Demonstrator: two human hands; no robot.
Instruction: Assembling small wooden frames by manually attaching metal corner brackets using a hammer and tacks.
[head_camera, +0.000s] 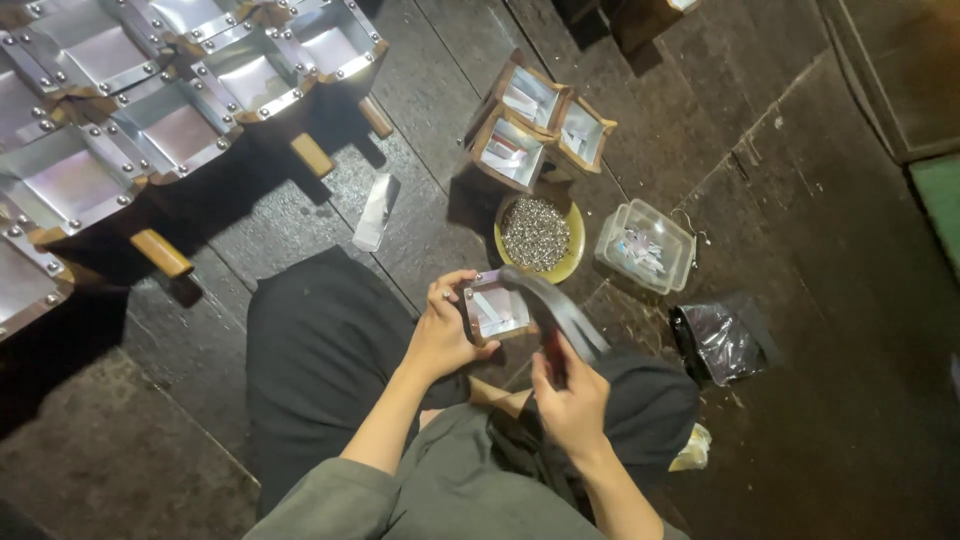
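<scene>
Hammer (560, 315) above dark plank floor (800, 150)

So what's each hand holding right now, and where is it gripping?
The left hand grips a small metal-lined wooden box by its left side. The right hand holds a hammer by its handle.

The hammer (556, 312) is smeared by motion, so its head cannot be made out, and its handle is buried in the right hand (572, 398). The left hand (440, 335) covers one side of the small metal-lined box (496, 309). The row of finished boxes (120, 110) runs off the top and left edges, and the pieces in the clear plastic tub (646, 246) are too small to tell.
</scene>
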